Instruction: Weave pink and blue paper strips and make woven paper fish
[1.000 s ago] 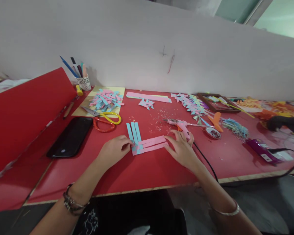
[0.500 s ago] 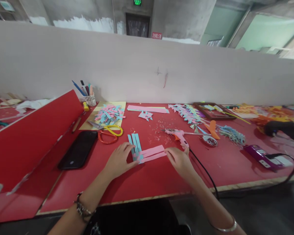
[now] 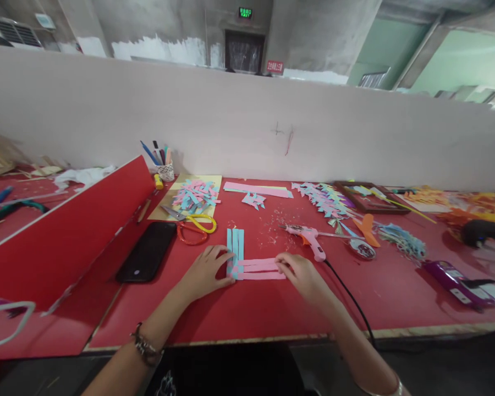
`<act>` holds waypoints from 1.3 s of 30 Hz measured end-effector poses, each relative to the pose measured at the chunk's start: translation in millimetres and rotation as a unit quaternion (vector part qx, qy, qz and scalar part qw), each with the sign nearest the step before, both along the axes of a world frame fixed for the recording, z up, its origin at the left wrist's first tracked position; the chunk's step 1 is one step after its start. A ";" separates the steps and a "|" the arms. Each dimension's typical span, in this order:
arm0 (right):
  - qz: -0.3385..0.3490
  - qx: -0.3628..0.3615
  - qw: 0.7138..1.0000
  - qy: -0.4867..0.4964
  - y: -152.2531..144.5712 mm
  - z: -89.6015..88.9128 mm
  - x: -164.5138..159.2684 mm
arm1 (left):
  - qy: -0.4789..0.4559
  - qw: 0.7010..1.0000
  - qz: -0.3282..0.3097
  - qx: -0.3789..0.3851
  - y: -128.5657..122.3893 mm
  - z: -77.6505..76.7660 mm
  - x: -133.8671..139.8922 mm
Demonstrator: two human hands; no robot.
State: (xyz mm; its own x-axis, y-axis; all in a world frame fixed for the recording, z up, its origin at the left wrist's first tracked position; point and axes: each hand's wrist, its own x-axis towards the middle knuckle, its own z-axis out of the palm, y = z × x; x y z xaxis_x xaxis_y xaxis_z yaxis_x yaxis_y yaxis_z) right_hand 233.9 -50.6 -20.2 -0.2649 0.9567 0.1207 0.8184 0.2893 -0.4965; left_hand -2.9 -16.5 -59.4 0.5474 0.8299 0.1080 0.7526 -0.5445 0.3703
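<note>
Pale blue paper strips (image 3: 236, 242) and pink paper strips (image 3: 259, 268) cross at right angles, woven into a small checkered corner lying on the red table. The blue ends point away from me and the pink ends run to the right. At the woven corner, my left hand (image 3: 206, 272) holds the left and near edges between fingers and thumb. My right hand (image 3: 301, 275) pinches a pink strip near its right end. Just beyond that hand, a pink hot glue gun (image 3: 311, 239) lies on the table.
Scissors (image 3: 193, 225) and a black phone (image 3: 147, 253) lie left of the strips. Behind are a pile of cut paper pieces (image 3: 196, 195), long strips (image 3: 258, 190) and folded paper chains (image 3: 324, 198). A red board (image 3: 74, 231) stands at left. The glue gun's black cable (image 3: 350, 297) crosses the right side.
The view has shifted, so everything sits further right. The woven strips have turned slightly clockwise, and the pink ends now lie nearly level. Both hands keep their hold.
</note>
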 end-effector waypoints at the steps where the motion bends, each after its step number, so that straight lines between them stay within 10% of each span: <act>1: 0.003 -0.001 1.000 -0.005 2.0 2.1 -1.8 | 0.001 1.000 -0.006 -0.001 1.4 0.6 -1.3; 12: 0.020 -0.009 0.999 -0.048 24.8 11.8 -6.2 | -0.014 0.992 -0.127 -0.019 35.6 9.9 -10.2; 39: -0.055 0.032 0.986 -0.154 67.5 -24.8 -48.2 | -0.014 0.989 -0.148 0.023 33.9 3.4 -7.4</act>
